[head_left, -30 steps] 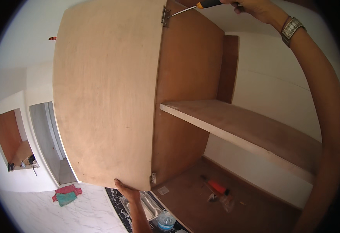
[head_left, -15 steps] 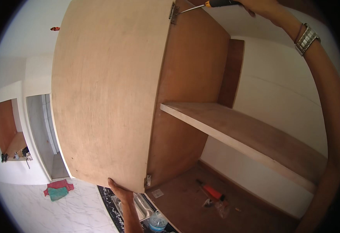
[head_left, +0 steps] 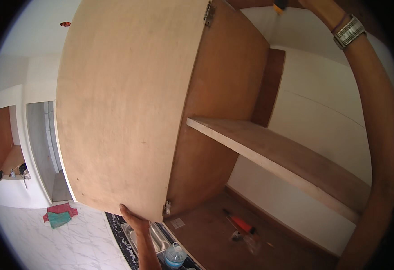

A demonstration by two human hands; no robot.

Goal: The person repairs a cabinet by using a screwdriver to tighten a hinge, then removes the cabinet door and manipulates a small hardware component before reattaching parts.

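My left hand (head_left: 136, 220) grips the lower edge of a pale plywood cabinet door (head_left: 120, 103), thumb on its face. My right hand (head_left: 314, 6), mostly cut off by the upper edge, holds a screwdriver (head_left: 279, 8) by its yellow-black handle, the shaft blurred and angled downward. The screwdriver is right of and apart from the upper hinge (head_left: 208, 17). A lower hinge (head_left: 167, 208) is on the door's side edge. Inside the open cabinet (head_left: 217, 67), below the shelf (head_left: 273, 157), lie a red-and-black tool (head_left: 242, 223) and a crumpled clear bag (head_left: 252, 243).
Below the door are a steel sink (head_left: 154, 236) in a black patterned counter and a water container (head_left: 175, 255). Pink (head_left: 60, 208) and green (head_left: 59, 219) cloths lie on the marble floor. At left are a doorway (head_left: 44, 148) and a wall niche (head_left: 1, 135) with small items.
The screwdriver has moved away from the upper hinge, its shaft now pointing down. The view has shifted slightly, the door appearing further left. My left hand still holds the door's lower edge.
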